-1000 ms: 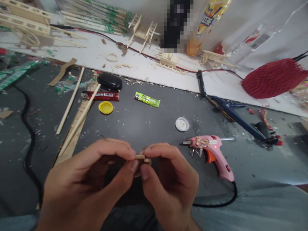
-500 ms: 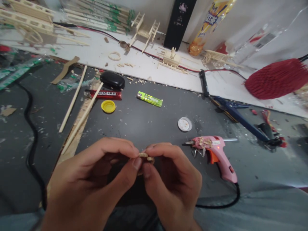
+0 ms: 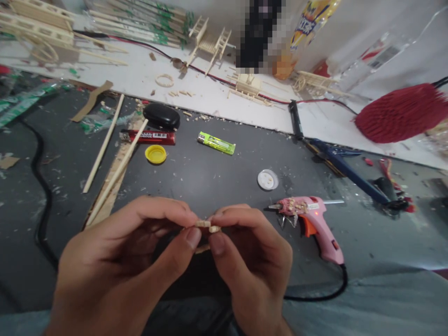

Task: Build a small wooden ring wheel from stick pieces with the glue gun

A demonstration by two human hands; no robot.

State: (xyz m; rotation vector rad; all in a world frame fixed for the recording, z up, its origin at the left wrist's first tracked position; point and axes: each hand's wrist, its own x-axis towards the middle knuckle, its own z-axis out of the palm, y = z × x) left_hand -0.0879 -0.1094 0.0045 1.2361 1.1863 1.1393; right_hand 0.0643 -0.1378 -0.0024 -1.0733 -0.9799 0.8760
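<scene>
Between the fingertips of both hands, above the front of the grey table, is a small pale wooden ring (image 3: 203,224), mostly hidden by the fingers. My left hand (image 3: 129,256) pinches its left side with thumb and forefinger. A short pale wooden piece (image 3: 214,229) shows at the tips of my right hand (image 3: 254,261), whose thumb and forefinger close on it against the ring. To the right lies a pink glue gun (image 3: 315,219) with an orange trigger and a lit red light. Two thin wooden sticks (image 3: 105,142) lie to the left.
A green lighter (image 3: 216,143), a red lighter (image 3: 157,136), a yellow cap (image 3: 156,154) and a white cap (image 3: 268,179) lie ahead. Dark blue cutters (image 3: 350,172) rest at right. Small wooden cart models (image 3: 210,44) stand on the white ledge. A black cable (image 3: 38,172) runs along the left.
Both hands shift slightly left with the ring. The small piece at my right fingertips shows more clearly, and more of the ring's lower edge comes into view.
</scene>
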